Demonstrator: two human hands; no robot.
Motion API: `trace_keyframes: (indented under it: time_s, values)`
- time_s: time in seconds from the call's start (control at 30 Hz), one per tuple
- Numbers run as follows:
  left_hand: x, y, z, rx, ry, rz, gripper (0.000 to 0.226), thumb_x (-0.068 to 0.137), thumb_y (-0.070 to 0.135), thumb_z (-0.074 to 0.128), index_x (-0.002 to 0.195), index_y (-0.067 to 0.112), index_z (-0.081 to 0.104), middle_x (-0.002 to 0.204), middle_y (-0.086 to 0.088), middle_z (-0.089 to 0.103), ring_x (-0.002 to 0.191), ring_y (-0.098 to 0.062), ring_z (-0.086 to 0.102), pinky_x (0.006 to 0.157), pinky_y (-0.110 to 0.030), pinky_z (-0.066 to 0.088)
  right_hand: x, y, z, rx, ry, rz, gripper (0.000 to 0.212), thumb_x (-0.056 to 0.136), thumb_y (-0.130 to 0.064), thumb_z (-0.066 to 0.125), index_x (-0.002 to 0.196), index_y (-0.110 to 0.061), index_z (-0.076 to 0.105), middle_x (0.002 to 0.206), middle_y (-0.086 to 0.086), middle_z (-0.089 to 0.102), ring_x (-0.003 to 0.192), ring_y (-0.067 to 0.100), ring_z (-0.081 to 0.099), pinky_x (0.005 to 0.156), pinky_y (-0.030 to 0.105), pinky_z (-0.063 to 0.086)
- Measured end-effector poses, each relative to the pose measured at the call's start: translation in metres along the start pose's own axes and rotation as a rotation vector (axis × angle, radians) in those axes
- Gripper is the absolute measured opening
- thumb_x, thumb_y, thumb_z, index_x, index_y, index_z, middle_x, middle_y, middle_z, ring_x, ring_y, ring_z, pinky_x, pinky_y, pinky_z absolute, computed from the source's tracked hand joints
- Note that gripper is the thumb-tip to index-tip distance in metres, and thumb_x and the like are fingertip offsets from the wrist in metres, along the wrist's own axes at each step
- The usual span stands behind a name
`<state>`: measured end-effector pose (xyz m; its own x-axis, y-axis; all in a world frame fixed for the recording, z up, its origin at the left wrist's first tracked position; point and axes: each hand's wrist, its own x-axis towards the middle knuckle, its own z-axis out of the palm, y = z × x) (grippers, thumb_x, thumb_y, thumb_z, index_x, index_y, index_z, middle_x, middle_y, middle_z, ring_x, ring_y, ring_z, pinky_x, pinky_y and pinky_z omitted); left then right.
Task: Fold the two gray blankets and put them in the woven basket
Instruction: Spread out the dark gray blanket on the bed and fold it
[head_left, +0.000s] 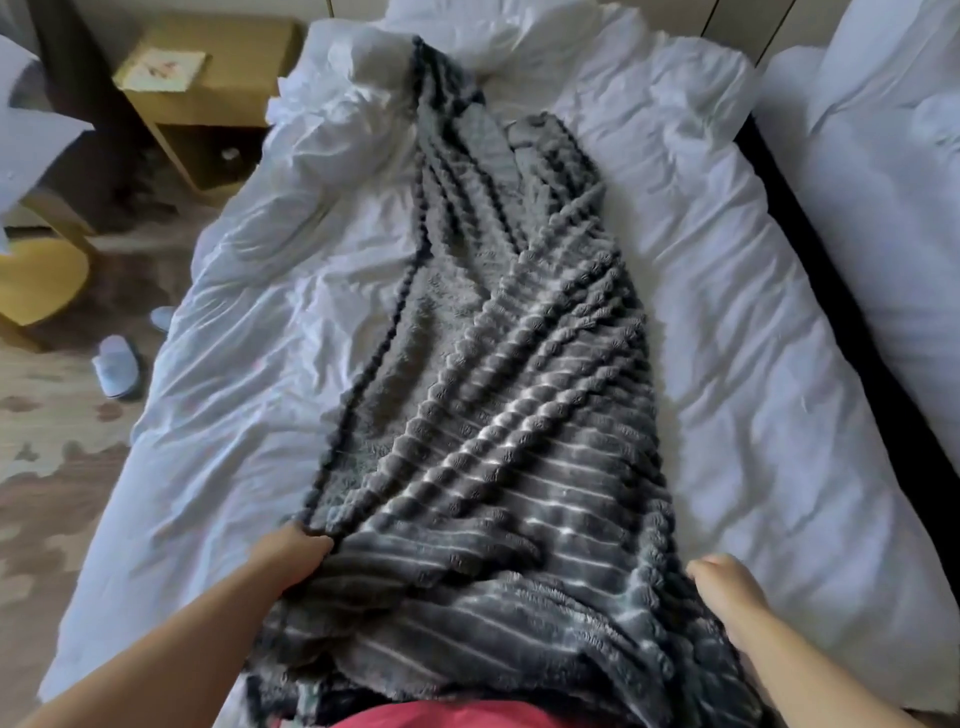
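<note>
Left hand (298, 556) pinches blanket (493, 389) corner, right hand (727, 597) seems to clutch the other; I'm flattening, fold lengthwise next.

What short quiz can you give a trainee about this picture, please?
1. Where does the gray blanket lie? A: on the floor. B: on the white bed. C: on a chair.
2. True or false: a woven basket is in view.
3. Fill the gap: the left hand and the right hand each grip the near end of the ___.

Key: 1 B; 2 false; 3 blanket.
</note>
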<state>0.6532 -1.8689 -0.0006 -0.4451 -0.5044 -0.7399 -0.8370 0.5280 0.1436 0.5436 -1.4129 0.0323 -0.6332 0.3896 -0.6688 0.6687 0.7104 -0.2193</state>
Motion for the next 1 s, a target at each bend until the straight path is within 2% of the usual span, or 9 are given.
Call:
trace_keyframes:
  time_s: [0.23, 0.27, 0.33, 0.37, 0.43, 0.6, 0.7, 0.83, 1.0]
  values:
    - [0.031, 0.051, -0.017, -0.046, 0.019, 0.059, 0.04, 0.085, 0.018, 0.056, 0.124, 0.014, 0.056, 0.111, -0.012, 0.067, 0.079, -0.018, 0.061, 0.069, -0.025, 0.045, 0.024, -0.081, -0.004, 0.009, -0.005, -0.09, 0.025, 0.088, -0.008, 0.045, 0.063, -0.003, 0.047, 0.066, 0.028, 0.043, 0.063, 0.037, 0.047, 0.07, 0.033, 0.018]
    - [0.039, 0.063, -0.021, -0.046, 0.031, 0.088, 0.042, 0.085, 0.019, 0.056, 0.127, 0.014, 0.056, 0.119, -0.012, 0.064, 0.089, -0.021, 0.059, 0.077, -0.025, 0.043, 0.03, -0.097, -0.002, 0.007, -0.036, -0.096, 0.025, 0.09, -0.009, 0.045, 0.08, 0.011, 0.057, 0.083, 0.039, 0.052, 0.084, 0.05, 0.058, 0.096, 0.054, 0.038]
    - [0.055, 0.089, -0.029, -0.083, 0.029, 0.134, 0.04, 0.087, 0.022, 0.055, 0.126, 0.017, 0.058, 0.124, -0.009, 0.063, 0.106, -0.025, 0.059, 0.089, -0.027, 0.045, 0.04, -0.135, 0.002, 0.0, -0.069, -0.154, 0.034, 0.091, -0.01, 0.044, 0.11, 0.015, 0.054, 0.098, 0.041, 0.056, 0.118, 0.042, 0.044, 0.099, 0.055, 0.035]
    - [0.063, 0.103, -0.033, -0.117, 0.019, 0.146, 0.039, 0.087, 0.023, 0.055, 0.126, 0.02, 0.059, 0.122, -0.006, 0.064, 0.106, -0.024, 0.06, 0.091, -0.029, 0.046, 0.044, -0.157, 0.005, 0.007, -0.075, -0.199, 0.034, 0.091, -0.012, 0.044, 0.112, 0.013, 0.056, 0.092, 0.036, 0.057, 0.112, 0.02, 0.032, 0.094, 0.041, 0.02]
    - [0.084, 0.131, -0.038, -0.167, 0.011, 0.188, 0.035, 0.089, 0.024, 0.052, 0.124, 0.024, 0.058, 0.118, 0.0, 0.065, 0.094, -0.016, 0.061, 0.083, -0.026, 0.047, 0.05, -0.208, 0.015, 0.016, -0.115, -0.269, 0.029, 0.093, -0.018, 0.045, 0.107, -0.002, 0.065, 0.087, 0.017, 0.066, 0.083, 0.033, 0.062, 0.07, 0.039, 0.05]
    - [0.15, 0.196, -0.025, -0.355, -0.018, 0.224, 0.035, 0.091, 0.025, 0.053, 0.125, 0.026, 0.056, 0.107, 0.006, 0.064, 0.075, -0.007, 0.057, 0.059, -0.016, 0.041, 0.095, -0.344, 0.075, 0.049, -0.215, -0.438, 0.02, 0.091, -0.02, 0.046, 0.092, -0.023, 0.065, 0.092, 0.001, 0.068, 0.09, 0.023, 0.063, 0.079, 0.036, 0.051]
    - [0.179, 0.228, -0.008, -0.405, -0.095, 0.239, 0.042, 0.089, 0.03, 0.058, 0.131, 0.029, 0.051, 0.115, 0.003, 0.063, 0.089, -0.012, 0.061, 0.07, -0.016, 0.043, 0.132, -0.407, 0.118, 0.047, -0.119, -0.515, 0.014, 0.088, -0.027, 0.05, 0.097, -0.024, 0.06, 0.106, 0.003, 0.067, 0.094, 0.024, 0.061, 0.073, 0.03, 0.046]
    - [0.191, 0.264, 0.001, -0.597, -0.241, 0.272, 0.06, 0.085, 0.041, 0.064, 0.139, 0.036, 0.039, 0.111, 0.005, 0.06, 0.103, -0.013, 0.058, 0.086, -0.021, 0.04, 0.181, -0.439, 0.148, -0.096, -0.064, -0.369, 0.085, 0.08, -0.045, 0.066, 0.144, -0.01, 0.023, 0.143, 0.015, 0.039, 0.124, 0.034, 0.048, 0.087, 0.036, 0.042]
    - [0.176, 0.277, -0.027, -0.823, -0.323, 0.353, 0.016, 0.087, 0.032, 0.067, 0.09, 0.016, 0.068, 0.072, 0.007, 0.06, 0.07, -0.01, 0.056, 0.072, -0.034, 0.051, 0.188, -0.446, 0.124, 0.548, -0.022, -0.297, 0.057, 0.082, -0.007, 0.05, 0.138, -0.006, 0.043, 0.136, 0.011, 0.053, 0.118, 0.027, 0.053, 0.087, 0.028, 0.042]
